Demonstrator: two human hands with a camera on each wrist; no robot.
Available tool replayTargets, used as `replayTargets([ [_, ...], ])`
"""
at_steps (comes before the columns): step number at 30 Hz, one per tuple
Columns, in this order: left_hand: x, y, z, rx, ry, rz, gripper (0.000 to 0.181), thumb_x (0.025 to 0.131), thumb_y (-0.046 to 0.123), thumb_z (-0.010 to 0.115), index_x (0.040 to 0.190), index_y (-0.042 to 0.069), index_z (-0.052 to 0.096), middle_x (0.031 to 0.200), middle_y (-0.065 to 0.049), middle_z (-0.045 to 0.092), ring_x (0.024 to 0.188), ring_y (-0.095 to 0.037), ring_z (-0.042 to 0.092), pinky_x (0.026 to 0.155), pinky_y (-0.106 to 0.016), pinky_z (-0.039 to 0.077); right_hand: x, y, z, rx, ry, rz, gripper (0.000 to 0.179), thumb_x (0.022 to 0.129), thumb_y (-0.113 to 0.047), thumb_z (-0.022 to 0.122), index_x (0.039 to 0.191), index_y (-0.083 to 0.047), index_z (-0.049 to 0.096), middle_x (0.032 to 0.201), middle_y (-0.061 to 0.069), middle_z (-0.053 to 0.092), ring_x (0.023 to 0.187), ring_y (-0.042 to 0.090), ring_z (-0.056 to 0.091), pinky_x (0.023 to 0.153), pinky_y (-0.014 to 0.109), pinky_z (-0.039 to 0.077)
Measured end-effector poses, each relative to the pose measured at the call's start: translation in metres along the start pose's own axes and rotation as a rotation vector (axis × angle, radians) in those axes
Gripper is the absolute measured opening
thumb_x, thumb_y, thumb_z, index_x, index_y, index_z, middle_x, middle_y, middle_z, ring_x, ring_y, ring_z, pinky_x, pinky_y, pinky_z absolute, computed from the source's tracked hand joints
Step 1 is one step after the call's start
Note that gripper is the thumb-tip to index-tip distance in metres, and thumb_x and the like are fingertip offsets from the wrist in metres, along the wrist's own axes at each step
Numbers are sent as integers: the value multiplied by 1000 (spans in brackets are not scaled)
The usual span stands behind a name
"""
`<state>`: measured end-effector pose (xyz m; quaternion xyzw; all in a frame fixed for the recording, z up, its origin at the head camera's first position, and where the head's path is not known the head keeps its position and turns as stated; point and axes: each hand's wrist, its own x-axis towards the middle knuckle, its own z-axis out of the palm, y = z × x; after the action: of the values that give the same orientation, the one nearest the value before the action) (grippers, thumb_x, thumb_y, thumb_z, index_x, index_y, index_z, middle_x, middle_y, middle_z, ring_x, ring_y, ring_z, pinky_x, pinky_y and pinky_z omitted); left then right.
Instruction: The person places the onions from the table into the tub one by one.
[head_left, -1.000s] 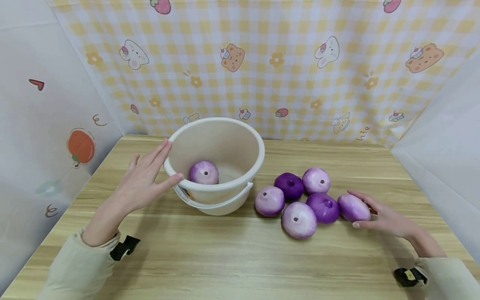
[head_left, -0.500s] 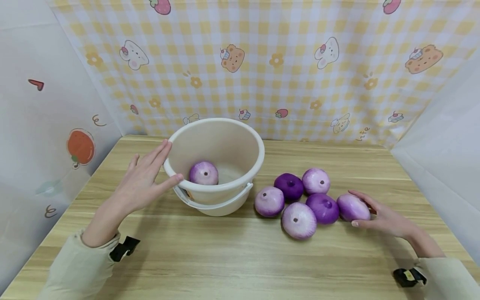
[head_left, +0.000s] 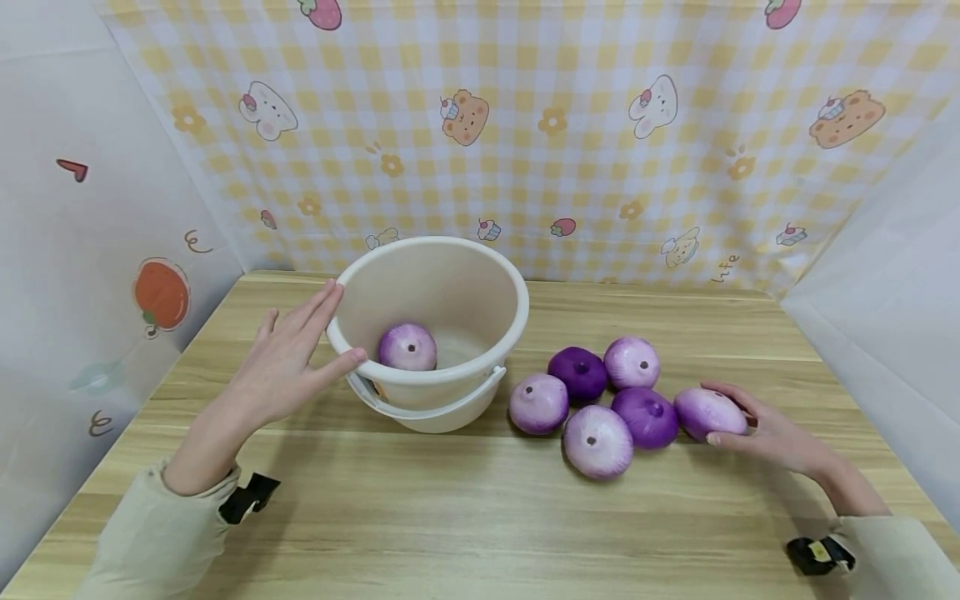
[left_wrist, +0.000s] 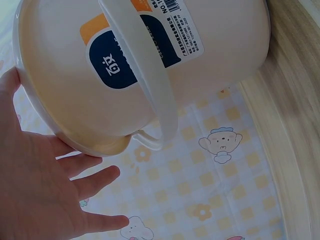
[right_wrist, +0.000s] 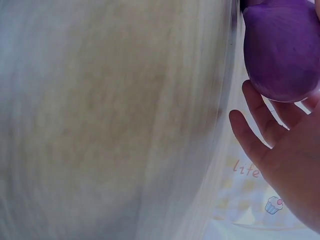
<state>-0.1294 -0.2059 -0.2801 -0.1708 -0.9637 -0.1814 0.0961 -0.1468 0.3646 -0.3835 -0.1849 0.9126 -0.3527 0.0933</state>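
My left hand (head_left: 281, 367) rests against the left rim of a cream bucket (head_left: 517, 333), thumb and fingers straight and spread. In the left wrist view the thumb and fingertips meet the rim, and the bucket handle (left_wrist: 150, 75) hangs below it. One red onion (head_left: 407, 347) lies inside the bucket. At the right, my right hand (head_left: 772, 433) grips an onion (head_left: 708, 414) between thumb and fingers, right beside the other onions. The right wrist view shows the fingers curved under this purple onion (right_wrist: 282, 50).
Several onions sit clustered right of the bucket: a pale one (head_left: 538, 403), a dark purple one (head_left: 577, 373), another pale one (head_left: 598, 442) in front. All stand on a wooden table (head_left: 465, 517). A checked cloth (head_left: 510, 167) hangs behind, with white sheets at both sides.
The onion in my right hand has turned a little, so a dark spot on its top now shows. My left hand and the bucket have stayed in place.
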Motion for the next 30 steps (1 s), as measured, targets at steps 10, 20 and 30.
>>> replayTargets([
  [10, 0, 0, 0, 2, -4, -5, 78, 85, 48, 49, 142, 9, 12, 145, -8, 13, 125, -38, 21, 98, -56, 0, 0, -2, -1, -39, 12, -3, 69, 78, -17, 67, 135, -5, 30, 121, 23, 42, 98, 7, 46, 73, 26, 43],
  [20, -1, 0, 0, -5, 3, 1, 78, 85, 47, 49, 142, 8, 13, 145, -8, 13, 125, -38, 21, 97, -58, 2, 0, -10, -6, -11, 26, -5, 73, 77, -15, 69, 136, -5, 27, 123, 25, 39, 96, -1, 44, 72, 23, 44],
  [30, 0, 0, 0, -1, -1, 0, 78, 85, 48, 49, 142, 8, 13, 145, -9, 13, 126, -37, 20, 98, -57, 1, 0, -17, -13, 8, 24, 0, 75, 77, -13, 68, 138, -9, 24, 124, 25, 37, 97, -3, 43, 72, 22, 43],
])
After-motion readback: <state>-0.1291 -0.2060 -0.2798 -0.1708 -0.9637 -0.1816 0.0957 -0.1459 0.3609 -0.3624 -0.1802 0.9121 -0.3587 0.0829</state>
